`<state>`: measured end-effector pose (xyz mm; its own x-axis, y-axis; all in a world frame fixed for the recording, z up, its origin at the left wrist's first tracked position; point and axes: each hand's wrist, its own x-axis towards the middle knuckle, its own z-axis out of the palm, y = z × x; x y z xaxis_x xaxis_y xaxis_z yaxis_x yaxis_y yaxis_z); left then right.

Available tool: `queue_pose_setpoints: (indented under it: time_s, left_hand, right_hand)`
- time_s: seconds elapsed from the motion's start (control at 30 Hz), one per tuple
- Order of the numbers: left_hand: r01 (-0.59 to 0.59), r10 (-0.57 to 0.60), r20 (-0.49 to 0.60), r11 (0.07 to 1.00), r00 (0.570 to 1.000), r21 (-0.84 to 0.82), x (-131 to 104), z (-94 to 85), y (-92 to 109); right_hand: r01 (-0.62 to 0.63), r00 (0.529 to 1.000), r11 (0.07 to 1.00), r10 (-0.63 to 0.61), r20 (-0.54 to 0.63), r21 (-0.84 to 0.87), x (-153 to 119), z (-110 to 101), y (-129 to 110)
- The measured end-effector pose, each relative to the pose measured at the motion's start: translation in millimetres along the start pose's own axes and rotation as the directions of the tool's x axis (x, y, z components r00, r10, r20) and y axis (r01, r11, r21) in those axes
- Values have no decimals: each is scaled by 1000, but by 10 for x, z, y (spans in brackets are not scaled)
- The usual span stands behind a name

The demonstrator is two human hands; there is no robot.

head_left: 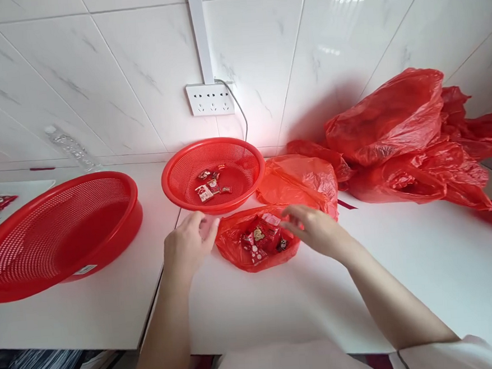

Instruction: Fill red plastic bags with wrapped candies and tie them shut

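An opened red plastic bag (pixel 234 253) lies on the white table in front of me, with several small wrapped snack packets (pixel 258 240) inside. At the bag's left rim is my left hand (pixel 185 245); its fingers are bent, with a gap between them and the thumb, whose tip meets the plastic. My right hand (pixel 314 230) hovers over the right rim, fingers and thumb apart near a pink-and-white packet (pixel 271 219). I see no plastic gripped in either hand, though part of the rim is hidden. Just behind, a round red basket (pixel 245 176) holds several small packets.
A larger red basket (pixel 126 221) stands to the left, near a white tray (pixel 31 188) with red packets. A clear bottle (pixel 72 146) leans against the wall. Red plastic bags (pixel 393 123) are piled on the right. A power socket (pixel 210 100) is on the wall.
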<state>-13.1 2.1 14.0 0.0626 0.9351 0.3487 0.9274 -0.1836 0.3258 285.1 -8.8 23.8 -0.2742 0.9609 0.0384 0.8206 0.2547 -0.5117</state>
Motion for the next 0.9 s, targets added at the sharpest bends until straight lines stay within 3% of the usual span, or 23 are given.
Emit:
queue_pose_setpoints:
  time_s: [0.07,0.13,0.2,0.27,0.37,0.43,0.5,0.57,0.63,0.7,0.77,0.9]
  left_hand:
    - [4,-4,125,1000,992,0,-72,-1,114]
    - [-8,14,182,999,983,-35,-157,85,165]
    - [31,-22,176,998,984,-50,-236,227,139]
    - [145,-135,159,988,978,-54,-288,372,51]
    - [314,-254,259,922,932,-227,-301,494,-110]
    - [414,-256,363,776,896,-476,-272,492,-177]
    - [498,-242,440,522,865,-692,-219,440,-193]
    - [539,-214,496,284,842,-793,-149,361,-171]
    - [524,-190,493,173,849,-834,-66,269,-133]
    - [475,-176,447,177,877,-862,25,164,-92]
    - [413,-157,384,234,910,-880,114,41,-50]
    - [257,-67,249,329,966,-909,240,-248,68]
  right_hand:
    - [-253,966,937,231,-118,-241,-52,112,277]
    - [-358,934,875,344,-100,-326,-94,234,461]
    - [-385,917,874,400,-11,-297,-123,319,560]
    - [-377,914,893,402,59,-246,-136,346,595]
    - [-339,938,934,344,36,-111,-130,270,581]
    - [-271,961,958,275,-31,97,-115,153,545]
    - [-170,974,921,211,-83,350,-91,4,495]
    - [-72,976,820,174,-128,568,-58,-151,434]
    - [23,966,697,169,-196,717,-17,-290,369]
    - [119,948,596,169,-269,794,27,-402,303]
    - [186,938,555,144,-314,811,67,-483,234]
    - [255,923,634,66,-379,730,124,-560,110]
